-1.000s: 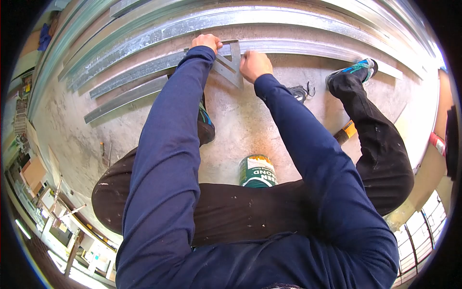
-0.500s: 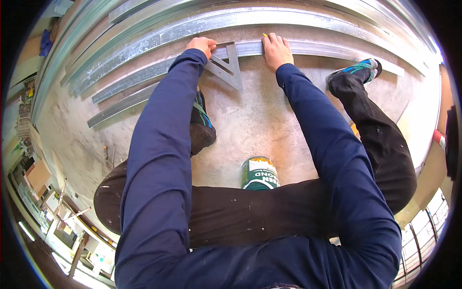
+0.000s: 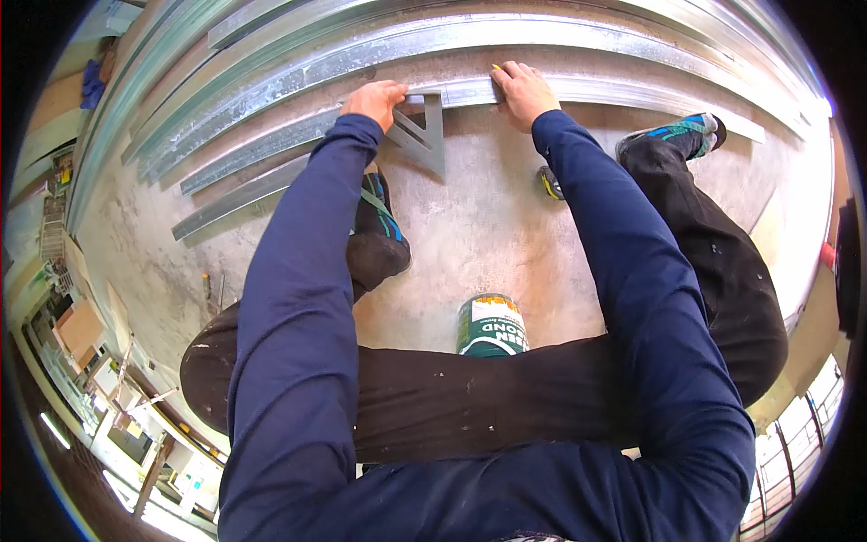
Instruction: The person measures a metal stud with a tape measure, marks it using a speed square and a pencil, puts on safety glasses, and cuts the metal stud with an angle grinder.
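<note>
At the upper centre, my left hand (image 3: pixel 375 99) is closed on the left end of a metal triangle square (image 3: pixel 432 135), which lies against a metal profile (image 3: pixel 623 93). My right hand (image 3: pixel 526 88) rests on that profile to the right of the square, its fingers bent together around a small yellow-tipped thing (image 3: pixel 496 67), perhaps a pencil; most of it is hidden. A tape measure (image 3: pixel 550 183) lies on the floor beside my right forearm.
Long metal profiles (image 3: pixel 397 43) run across the floor beyond my hands, with shorter ones (image 3: pixel 237 196) at the left. A green and white can (image 3: pixel 492 323) stands between my legs. My shod feet (image 3: pixel 384 217) are near the profiles.
My right hand has moved right along the profile, away from the square. My left hand has shifted slightly left and down with the square. The tape measure, hidden half a second ago, shows again.
</note>
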`<state>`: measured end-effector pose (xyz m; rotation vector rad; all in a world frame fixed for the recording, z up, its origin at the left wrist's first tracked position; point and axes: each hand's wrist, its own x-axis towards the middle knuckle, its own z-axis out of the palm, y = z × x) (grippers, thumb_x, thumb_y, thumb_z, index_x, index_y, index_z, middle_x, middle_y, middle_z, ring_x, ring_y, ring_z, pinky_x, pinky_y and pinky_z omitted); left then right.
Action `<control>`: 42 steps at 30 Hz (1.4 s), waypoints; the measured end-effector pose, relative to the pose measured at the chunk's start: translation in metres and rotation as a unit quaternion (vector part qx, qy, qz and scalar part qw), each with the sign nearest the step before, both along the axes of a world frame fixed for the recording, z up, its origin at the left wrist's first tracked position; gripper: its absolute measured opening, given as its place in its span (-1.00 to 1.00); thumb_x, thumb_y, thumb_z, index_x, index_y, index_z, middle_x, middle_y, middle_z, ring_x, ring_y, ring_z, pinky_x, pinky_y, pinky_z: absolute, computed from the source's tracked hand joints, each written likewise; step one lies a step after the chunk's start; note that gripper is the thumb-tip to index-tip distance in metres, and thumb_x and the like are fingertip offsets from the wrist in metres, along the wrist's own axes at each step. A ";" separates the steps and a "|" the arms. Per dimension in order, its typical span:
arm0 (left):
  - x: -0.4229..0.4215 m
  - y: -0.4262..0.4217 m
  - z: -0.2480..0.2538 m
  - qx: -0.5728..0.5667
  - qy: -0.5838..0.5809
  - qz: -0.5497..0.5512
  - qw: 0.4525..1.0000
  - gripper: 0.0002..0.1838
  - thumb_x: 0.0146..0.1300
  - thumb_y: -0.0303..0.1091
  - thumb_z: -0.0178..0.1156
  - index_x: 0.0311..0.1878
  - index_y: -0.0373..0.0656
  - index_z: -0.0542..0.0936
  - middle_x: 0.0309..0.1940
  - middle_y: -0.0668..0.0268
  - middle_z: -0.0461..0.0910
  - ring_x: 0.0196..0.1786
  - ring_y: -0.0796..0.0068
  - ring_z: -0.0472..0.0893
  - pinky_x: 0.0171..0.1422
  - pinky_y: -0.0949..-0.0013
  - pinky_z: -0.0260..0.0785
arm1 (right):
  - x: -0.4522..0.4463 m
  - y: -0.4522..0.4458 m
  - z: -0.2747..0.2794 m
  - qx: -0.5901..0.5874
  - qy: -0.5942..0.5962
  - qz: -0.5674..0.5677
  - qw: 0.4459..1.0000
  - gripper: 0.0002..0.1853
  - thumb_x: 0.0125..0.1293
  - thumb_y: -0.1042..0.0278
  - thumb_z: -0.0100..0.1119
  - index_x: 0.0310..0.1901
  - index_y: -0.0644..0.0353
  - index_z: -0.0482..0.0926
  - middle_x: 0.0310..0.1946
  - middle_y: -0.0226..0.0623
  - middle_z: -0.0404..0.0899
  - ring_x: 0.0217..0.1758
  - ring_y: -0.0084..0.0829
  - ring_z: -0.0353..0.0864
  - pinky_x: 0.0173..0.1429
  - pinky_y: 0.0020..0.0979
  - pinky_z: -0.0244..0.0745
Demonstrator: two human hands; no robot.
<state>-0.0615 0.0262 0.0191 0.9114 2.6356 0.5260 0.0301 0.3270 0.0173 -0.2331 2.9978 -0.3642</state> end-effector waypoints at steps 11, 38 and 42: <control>0.039 0.010 -0.012 0.043 0.156 0.038 0.986 -0.78 0.40 -0.34 0.17 0.02 0.00 0.71 0.00 0.24 0.74 0.06 0.14 0.70 0.17 0.16 0.55 | -0.004 0.017 -0.013 -0.141 -0.112 0.014 0.984 -0.33 0.21 -0.05 0.45 0.26 0.16 0.56 0.19 -0.05 0.55 0.24 -0.05 0.57 0.34 -0.14 0.48; 0.005 0.028 0.146 0.201 0.121 -0.196 0.952 -0.80 0.10 -0.39 0.43 -0.22 -0.18 0.66 -0.35 0.18 0.62 -0.29 0.14 0.64 -0.23 0.23 0.51 | 0.042 -0.001 -0.013 -0.087 -0.021 -0.023 0.996 -0.30 -0.08 0.44 0.49 0.22 0.07 0.54 0.16 -0.29 0.54 0.31 -0.28 0.48 0.41 -0.13 0.28; 0.047 0.019 0.097 0.122 0.116 -0.261 0.950 -0.85 0.10 -0.36 0.43 -0.35 -0.12 0.62 -0.48 0.30 0.52 -0.29 0.25 0.58 -0.27 0.28 0.44 | 0.040 -0.004 -0.013 -0.084 -0.027 -0.038 0.995 -0.29 -0.09 0.46 0.47 0.23 0.06 0.54 0.16 -0.30 0.54 0.31 -0.28 0.49 0.41 -0.13 0.27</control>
